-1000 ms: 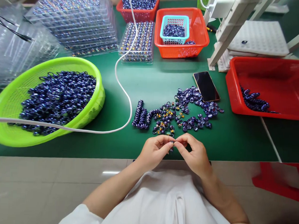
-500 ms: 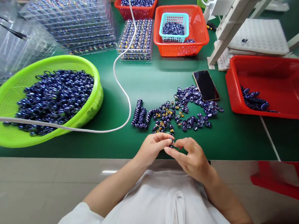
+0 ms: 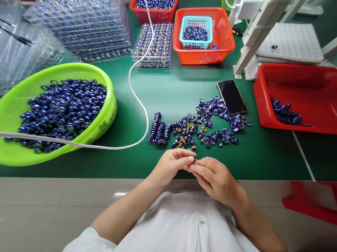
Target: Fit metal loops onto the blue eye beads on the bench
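Note:
Close to the table's front edge, my left hand (image 3: 170, 165) pinches a small shiny dark-blue ring (image 3: 194, 160) between thumb and forefinger. My right hand (image 3: 215, 177) meets it from the other side, thumb and fingertips closed on the ring's lower edge; the fingers hide part of it. Just beyond my hands lies a loose cluster of dark-blue rings with gold-coloured parts (image 3: 187, 130). Left of that cluster, similar rings stand in tight rows (image 3: 160, 133). To its right are many flat, round dark-blue caps (image 3: 221, 138), some beside a phone (image 3: 232, 96).
A green basket (image 3: 112, 104) heaped with dark rings stands left, crossed by a white cable (image 3: 130, 79). Stacked clear trays (image 3: 85, 31) and an orange basket (image 3: 203, 58) are behind. A red bin (image 3: 303, 82) sits right, near a metal post (image 3: 250, 43).
My right thumb and fingertips, spread apart around the small piece before, have closed together against the ring. My left hand keeps its pinch with little movement.

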### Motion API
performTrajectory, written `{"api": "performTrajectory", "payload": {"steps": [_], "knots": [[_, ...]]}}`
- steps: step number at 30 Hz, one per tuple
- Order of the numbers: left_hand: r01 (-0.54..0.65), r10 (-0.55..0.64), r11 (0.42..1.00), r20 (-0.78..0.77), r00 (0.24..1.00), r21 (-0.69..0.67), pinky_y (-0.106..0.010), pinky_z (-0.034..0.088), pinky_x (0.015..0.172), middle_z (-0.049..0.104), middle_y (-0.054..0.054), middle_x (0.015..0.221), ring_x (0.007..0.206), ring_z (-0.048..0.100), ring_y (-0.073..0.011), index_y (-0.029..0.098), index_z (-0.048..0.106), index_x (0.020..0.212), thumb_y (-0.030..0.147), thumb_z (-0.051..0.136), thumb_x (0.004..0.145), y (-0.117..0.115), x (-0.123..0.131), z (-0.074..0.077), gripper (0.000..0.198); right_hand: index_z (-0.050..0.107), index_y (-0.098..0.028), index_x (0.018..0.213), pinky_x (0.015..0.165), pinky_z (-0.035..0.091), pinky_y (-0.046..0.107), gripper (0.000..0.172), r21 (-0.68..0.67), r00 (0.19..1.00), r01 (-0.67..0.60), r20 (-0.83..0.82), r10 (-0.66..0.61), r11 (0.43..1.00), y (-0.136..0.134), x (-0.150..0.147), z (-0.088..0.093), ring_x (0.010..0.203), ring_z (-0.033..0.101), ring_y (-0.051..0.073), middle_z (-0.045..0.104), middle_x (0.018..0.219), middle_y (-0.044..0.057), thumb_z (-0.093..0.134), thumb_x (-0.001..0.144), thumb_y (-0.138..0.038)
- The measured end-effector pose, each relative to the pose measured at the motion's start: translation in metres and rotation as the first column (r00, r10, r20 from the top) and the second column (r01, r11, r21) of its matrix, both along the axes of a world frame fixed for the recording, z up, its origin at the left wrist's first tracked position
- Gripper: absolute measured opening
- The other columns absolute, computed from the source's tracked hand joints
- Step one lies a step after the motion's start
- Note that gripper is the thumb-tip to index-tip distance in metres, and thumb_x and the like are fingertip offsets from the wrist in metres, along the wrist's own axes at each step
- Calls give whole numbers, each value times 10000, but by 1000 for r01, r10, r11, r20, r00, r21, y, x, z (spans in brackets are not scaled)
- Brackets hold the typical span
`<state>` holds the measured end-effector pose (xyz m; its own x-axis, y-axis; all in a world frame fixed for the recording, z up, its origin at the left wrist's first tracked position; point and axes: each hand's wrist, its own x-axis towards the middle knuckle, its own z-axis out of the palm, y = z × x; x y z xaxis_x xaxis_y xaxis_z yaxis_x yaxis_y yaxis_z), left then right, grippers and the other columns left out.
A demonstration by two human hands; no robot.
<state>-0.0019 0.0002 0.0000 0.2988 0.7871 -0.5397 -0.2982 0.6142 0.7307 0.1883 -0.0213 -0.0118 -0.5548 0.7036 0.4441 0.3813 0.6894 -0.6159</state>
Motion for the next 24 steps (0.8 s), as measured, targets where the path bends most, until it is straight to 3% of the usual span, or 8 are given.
{"api": "performTrajectory", "payload": {"steps": [5, 9, 12, 15, 19, 24], "knots": [[67, -67, 996, -1, 998, 63, -258, 551, 605, 720, -32, 691, 572, 653, -124, 119, 749, 919, 306, 822, 712, -2, -1, 3, 288, 640, -258, 1151, 760, 570, 292, 368, -229, 974, -1, -221, -51, 974, -1, 3, 4, 884, 668, 159, 702, 977, 41, 522, 883, -36], [71, -70, 993, -17, 997, 97, -261, 550, 609, 711, -33, 664, 592, 648, -132, 117, 747, 918, 336, 809, 729, -6, 1, 4, 296, 693, -247, 1073, 752, 571, 283, 291, -472, 924, -36, -351, -151, 881, -2, 5, 6, 858, 672, 156, 689, 908, 35, 520, 908, -80], [50, -48, 992, -19, 999, 113, -261, 551, 612, 721, -43, 697, 606, 646, -133, 118, 744, 923, 357, 803, 738, -8, 2, 7, 308, 677, -242, 1145, 774, 585, 312, 308, -533, 887, -128, -439, -144, 836, -4, 5, 5, 891, 681, 176, 683, 961, 57, 538, 906, -106], [25, -22, 990, -18, 1000, 140, -257, 553, 602, 709, -36, 689, 597, 632, -126, 124, 746, 911, 367, 802, 741, -9, 3, 11, 302, 679, -266, 1150, 753, 588, 292, 308, -485, 895, -29, -401, -193, 874, -6, 4, 3, 875, 689, 167, 685, 983, 48, 591, 900, -108], [5, 7, 982, -62, 998, 190, -261, 560, 601, 705, -29, 720, 603, 630, -127, 139, 756, 912, 364, 798, 746, -10, 3, 12, 283, 688, -295, 1112, 705, 588, 285, 294, -299, 918, 174, -295, -264, 938, -6, 1, 1, 862, 694, 169, 692, 988, 40, 632, 889, -112], [4, 21, 976, -114, 993, 218, -258, 566, 619, 717, -29, 722, 617, 644, -129, 139, 765, 910, 355, 794, 752, -11, 3, 12, 269, 621, -300, 1179, 712, 595, 299, 376, -115, 933, 228, -257, -251, 967, -5, -3, -1, 878, 700, 175, 711, 996, 47, 606, 884, -68]]}}
